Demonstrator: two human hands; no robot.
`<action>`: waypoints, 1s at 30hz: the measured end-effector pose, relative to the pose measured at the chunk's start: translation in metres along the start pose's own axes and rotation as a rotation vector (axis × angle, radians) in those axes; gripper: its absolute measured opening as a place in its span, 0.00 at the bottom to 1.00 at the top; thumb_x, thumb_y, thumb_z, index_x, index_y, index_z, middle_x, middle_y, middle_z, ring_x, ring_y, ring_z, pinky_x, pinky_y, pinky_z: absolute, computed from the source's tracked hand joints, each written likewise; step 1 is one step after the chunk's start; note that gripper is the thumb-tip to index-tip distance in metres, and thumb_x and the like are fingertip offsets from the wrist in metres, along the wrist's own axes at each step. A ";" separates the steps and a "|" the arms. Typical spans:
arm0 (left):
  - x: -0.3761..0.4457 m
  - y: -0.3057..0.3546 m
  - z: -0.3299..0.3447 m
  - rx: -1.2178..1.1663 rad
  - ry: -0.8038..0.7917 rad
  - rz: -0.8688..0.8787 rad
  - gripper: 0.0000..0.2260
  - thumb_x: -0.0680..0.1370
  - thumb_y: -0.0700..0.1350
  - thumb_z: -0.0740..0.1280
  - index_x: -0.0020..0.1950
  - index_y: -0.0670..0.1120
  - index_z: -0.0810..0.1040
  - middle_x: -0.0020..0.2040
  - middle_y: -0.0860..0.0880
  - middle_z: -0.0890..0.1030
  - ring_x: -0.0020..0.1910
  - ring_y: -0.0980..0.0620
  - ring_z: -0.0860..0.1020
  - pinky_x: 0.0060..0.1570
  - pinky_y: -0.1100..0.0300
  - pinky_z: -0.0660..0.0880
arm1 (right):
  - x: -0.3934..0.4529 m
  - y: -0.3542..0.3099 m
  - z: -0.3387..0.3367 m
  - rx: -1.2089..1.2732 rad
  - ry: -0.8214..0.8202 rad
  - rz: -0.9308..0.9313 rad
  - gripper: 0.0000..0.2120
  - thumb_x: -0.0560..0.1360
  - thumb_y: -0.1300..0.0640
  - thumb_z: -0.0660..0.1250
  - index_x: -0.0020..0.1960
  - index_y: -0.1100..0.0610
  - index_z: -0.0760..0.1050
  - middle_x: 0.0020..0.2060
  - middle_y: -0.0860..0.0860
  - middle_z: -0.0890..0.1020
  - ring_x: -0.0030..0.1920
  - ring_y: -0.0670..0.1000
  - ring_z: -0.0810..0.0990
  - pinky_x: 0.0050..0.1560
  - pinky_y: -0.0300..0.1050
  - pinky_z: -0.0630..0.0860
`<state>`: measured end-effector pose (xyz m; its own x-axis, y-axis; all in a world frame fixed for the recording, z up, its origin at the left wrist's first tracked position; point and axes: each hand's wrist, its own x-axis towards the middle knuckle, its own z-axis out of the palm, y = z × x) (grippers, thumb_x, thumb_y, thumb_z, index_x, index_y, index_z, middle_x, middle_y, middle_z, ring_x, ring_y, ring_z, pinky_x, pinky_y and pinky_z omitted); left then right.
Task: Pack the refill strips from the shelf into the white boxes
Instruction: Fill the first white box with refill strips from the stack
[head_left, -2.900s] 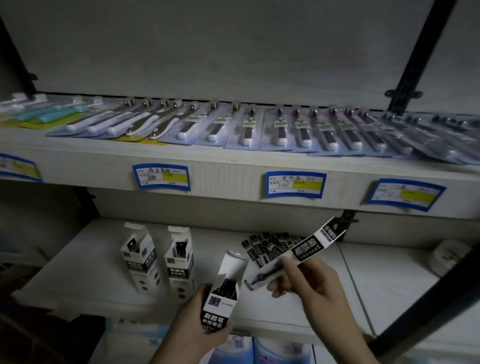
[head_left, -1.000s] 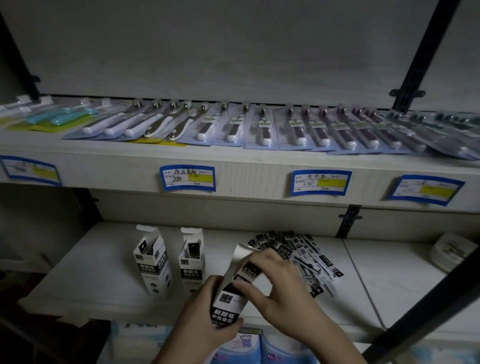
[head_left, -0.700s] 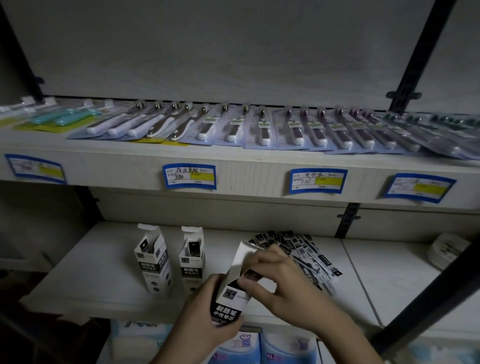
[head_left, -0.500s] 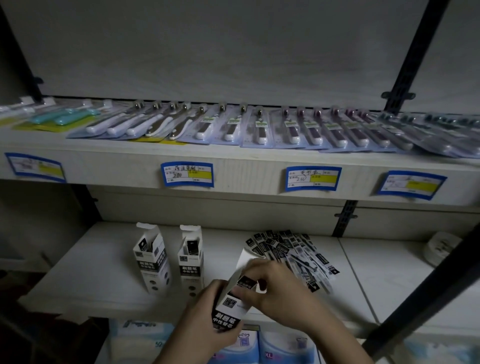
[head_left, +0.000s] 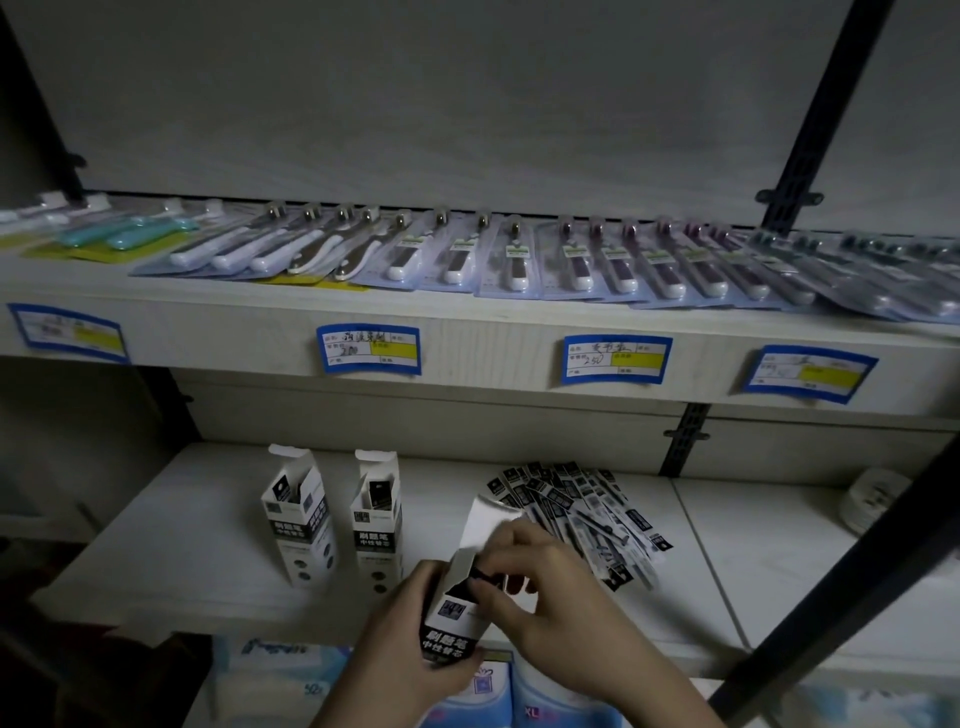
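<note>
My left hand grips a white box with black print, its top flap open and tilted up. My right hand is at the box's mouth, fingertips pinching the dark end of a refill strip that sits almost wholly inside. A fanned pile of black-and-white refill strips lies on the lower shelf just behind my right hand. Two more white boxes, one and another, stand upright and open to the left, each with strips inside.
The upper shelf carries rows of blister-packed toothbrushes and blue price labels on its front edge. A black diagonal bar crosses at the right. A white roll sits far right. Blue packages lie below.
My right hand brought a strip from the air down into the held box and pushed it in; only its end shows now. The left hand kept the box steady.
</note>
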<state>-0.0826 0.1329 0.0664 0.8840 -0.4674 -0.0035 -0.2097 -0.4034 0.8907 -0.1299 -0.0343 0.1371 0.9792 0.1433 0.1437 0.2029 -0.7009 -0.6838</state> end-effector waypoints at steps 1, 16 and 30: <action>0.000 -0.001 0.000 -0.005 -0.002 -0.009 0.25 0.61 0.43 0.79 0.53 0.59 0.74 0.47 0.58 0.83 0.45 0.57 0.83 0.44 0.61 0.80 | 0.001 0.000 0.001 -0.004 -0.026 0.005 0.15 0.78 0.54 0.64 0.35 0.40 0.70 0.41 0.43 0.71 0.43 0.42 0.71 0.41 0.30 0.66; -0.003 0.016 0.000 -0.035 0.027 -0.012 0.22 0.61 0.46 0.71 0.50 0.65 0.73 0.45 0.64 0.81 0.45 0.65 0.80 0.40 0.70 0.75 | -0.011 -0.003 0.018 -0.017 0.107 -0.017 0.09 0.68 0.36 0.64 0.42 0.37 0.66 0.51 0.39 0.65 0.51 0.44 0.70 0.56 0.44 0.71; 0.000 0.009 0.005 -0.133 0.039 -0.055 0.25 0.60 0.45 0.77 0.51 0.63 0.74 0.49 0.69 0.80 0.49 0.63 0.80 0.50 0.65 0.78 | -0.021 0.002 0.004 0.096 0.136 -0.072 0.16 0.74 0.44 0.67 0.61 0.38 0.74 0.64 0.38 0.63 0.54 0.42 0.73 0.56 0.29 0.68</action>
<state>-0.0868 0.1252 0.0726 0.9088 -0.4154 -0.0383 -0.1057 -0.3182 0.9421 -0.1502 -0.0360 0.1294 0.9539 0.0903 0.2863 0.2786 -0.6213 -0.7324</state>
